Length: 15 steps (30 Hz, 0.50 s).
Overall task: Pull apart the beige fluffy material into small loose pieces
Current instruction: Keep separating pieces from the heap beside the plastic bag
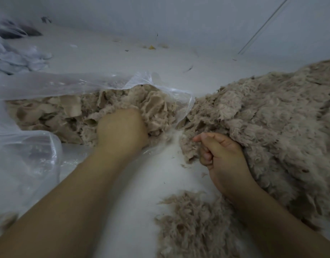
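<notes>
A big heap of beige fluffy material [263, 116] covers the right side of the white surface. More beige pieces [67, 112] fill a clear plastic bag [48, 84] on the left. My left hand [121, 129] reaches into the bag's mouth, its fingers buried in the pieces and hidden. My right hand [222, 157] lies at the heap's near edge with fingers curled; its fingertips pinch a thin tuft of the fluff. A smaller loose beige patch [194, 224] lies in front, under my right forearm.
A white wall runs along the back. Crumpled white fabric or plastic [17, 58] lies at the far left, with dark items [15, 30] behind it. Small scraps, one yellow [151, 47], dot the surface near the wall. A thin rod [263, 27] leans at the back right.
</notes>
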Each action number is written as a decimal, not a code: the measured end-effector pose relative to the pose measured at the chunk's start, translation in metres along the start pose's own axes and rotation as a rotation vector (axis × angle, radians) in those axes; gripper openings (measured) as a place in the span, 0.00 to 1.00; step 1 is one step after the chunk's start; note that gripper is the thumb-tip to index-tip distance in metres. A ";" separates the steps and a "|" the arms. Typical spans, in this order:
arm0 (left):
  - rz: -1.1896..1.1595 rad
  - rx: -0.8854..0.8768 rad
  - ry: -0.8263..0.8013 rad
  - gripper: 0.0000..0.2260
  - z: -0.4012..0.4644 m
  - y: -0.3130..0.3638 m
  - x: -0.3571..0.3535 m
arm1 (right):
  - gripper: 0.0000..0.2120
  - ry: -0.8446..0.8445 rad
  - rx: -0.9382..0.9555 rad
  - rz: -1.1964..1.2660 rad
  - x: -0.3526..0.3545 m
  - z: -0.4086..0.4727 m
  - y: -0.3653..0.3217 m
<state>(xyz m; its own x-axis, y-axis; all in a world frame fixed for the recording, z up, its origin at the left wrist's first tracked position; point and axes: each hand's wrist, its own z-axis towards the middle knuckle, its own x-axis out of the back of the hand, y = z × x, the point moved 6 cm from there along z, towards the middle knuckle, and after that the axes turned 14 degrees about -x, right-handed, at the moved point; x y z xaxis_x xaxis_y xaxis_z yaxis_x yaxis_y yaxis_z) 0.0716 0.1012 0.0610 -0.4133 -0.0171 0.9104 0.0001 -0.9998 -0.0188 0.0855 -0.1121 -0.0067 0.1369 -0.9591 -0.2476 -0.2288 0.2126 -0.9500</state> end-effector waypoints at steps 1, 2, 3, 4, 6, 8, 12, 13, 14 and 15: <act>-0.006 -0.017 0.067 0.11 -0.001 0.003 0.005 | 0.17 0.008 -0.002 0.013 0.000 0.000 0.000; -0.027 -0.046 0.152 0.10 -0.002 0.005 0.010 | 0.17 0.016 -0.004 0.025 0.001 -0.001 0.000; -0.065 -0.081 0.236 0.10 -0.004 0.008 0.014 | 0.17 0.025 -0.006 0.035 0.002 -0.002 -0.001; -0.117 -0.116 0.303 0.10 -0.006 0.011 0.018 | 0.16 0.033 -0.006 0.044 0.002 -0.002 -0.001; -0.263 -0.196 0.352 0.10 -0.007 0.018 0.018 | 0.16 0.040 -0.003 0.053 0.003 -0.002 -0.002; -0.488 -0.311 0.243 0.11 -0.008 0.034 0.009 | 0.16 0.033 -0.005 0.059 0.001 -0.003 -0.002; -0.474 -0.548 -0.143 0.18 -0.026 0.087 -0.023 | 0.14 0.031 -0.011 0.072 0.001 -0.003 0.000; -0.424 -0.572 -0.123 0.15 -0.028 0.093 -0.027 | 0.14 0.031 -0.010 0.069 0.002 -0.003 0.000; -0.465 -0.573 -0.054 0.11 -0.028 0.094 -0.026 | 0.15 0.034 -0.009 0.060 0.002 -0.002 0.000; -0.570 -0.551 0.034 0.07 -0.026 0.092 -0.022 | 0.15 0.041 -0.007 0.045 0.002 -0.002 0.000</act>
<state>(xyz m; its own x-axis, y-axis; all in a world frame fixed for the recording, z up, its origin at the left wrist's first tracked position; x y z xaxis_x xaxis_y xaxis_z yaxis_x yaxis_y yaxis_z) 0.0569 0.0097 0.0289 -0.2413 0.5054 0.8285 -0.6672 -0.7063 0.2366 0.0837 -0.1143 -0.0067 0.0871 -0.9554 -0.2822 -0.2410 0.2546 -0.9365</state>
